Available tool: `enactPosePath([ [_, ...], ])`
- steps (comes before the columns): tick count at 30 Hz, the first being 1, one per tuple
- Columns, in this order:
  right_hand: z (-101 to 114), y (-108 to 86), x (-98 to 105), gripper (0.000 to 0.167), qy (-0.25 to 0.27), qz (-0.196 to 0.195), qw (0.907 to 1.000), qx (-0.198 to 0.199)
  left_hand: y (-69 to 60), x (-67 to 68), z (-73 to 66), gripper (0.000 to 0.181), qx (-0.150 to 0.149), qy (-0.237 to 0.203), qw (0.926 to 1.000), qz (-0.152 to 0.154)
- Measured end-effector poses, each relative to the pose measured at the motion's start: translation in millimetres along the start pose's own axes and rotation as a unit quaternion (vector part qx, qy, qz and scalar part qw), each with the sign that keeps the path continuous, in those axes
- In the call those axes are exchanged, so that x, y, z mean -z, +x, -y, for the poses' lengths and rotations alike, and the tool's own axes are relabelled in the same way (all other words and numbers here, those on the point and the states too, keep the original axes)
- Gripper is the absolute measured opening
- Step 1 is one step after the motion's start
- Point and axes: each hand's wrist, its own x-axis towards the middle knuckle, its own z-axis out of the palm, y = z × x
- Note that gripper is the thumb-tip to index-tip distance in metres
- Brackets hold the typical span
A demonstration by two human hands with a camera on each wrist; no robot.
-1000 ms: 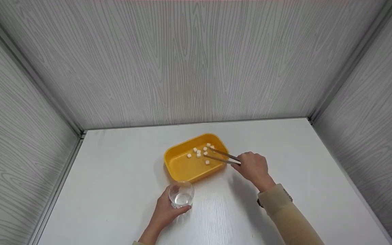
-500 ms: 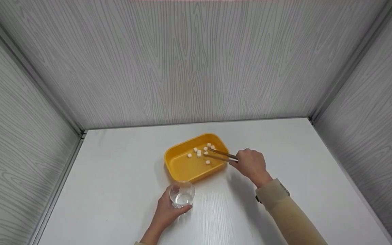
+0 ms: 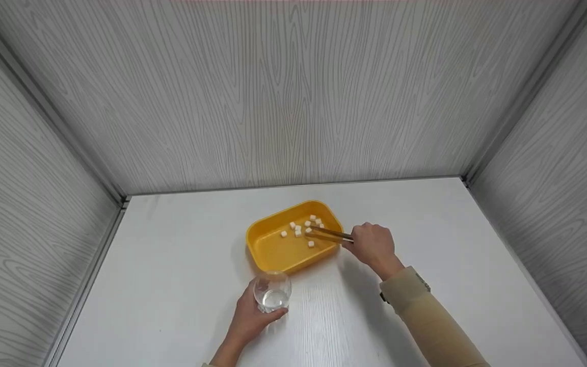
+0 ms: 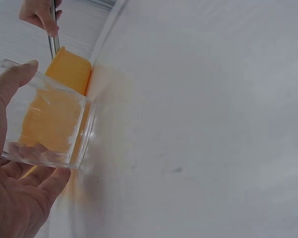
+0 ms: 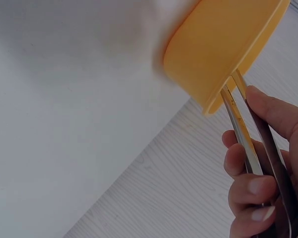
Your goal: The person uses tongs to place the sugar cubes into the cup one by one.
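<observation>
Metal tongs [image 5: 272,148], right hand [image 3: 373,243] gripping, knuckles upward

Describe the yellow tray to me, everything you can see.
The yellow tray is a smooth rectangle with rounded corners, raised walls and a lipped rim; it looks like plastic. It sits open side up on the white table, turned askew to the back edge, small white cubes scattered on its floor. Tongs in the right hand reach in over its rim; contact there is unclear.
</observation>
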Motion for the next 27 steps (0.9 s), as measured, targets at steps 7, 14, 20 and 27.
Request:
enactPosePath([
  [7, 1.0, 1.6, -0.9, 0.039, -0.012, 0.015, 0.9998, -0.002, -0.4, 0.1, 0.2, 0.093, -0.004, -0.001, 1.0000, -0.002],
  [14, 0.5, 1.1, -0.1, 0.036, -0.016, 0.026, 0.9995, -0.005, -0.3, -0.2, 0.9, 0.091, -0.007, -0.004, 1.0000, -0.002],
  [20, -0.3, 0.3, -0.7, 0.035, -0.008, 0.027, 0.9996, -0.007, -0.1, -0.2, 0.8, 0.090, -0.010, -0.003, 0.9999, -0.003],
  [27, -3.9, -4.4, 0.1, 0.034, 0.019, 0.003, 0.9998, -0.002, 1.2, -0.6, 0.2, 0.092, 0.014, -0.007, 0.9999, 0.003],
])
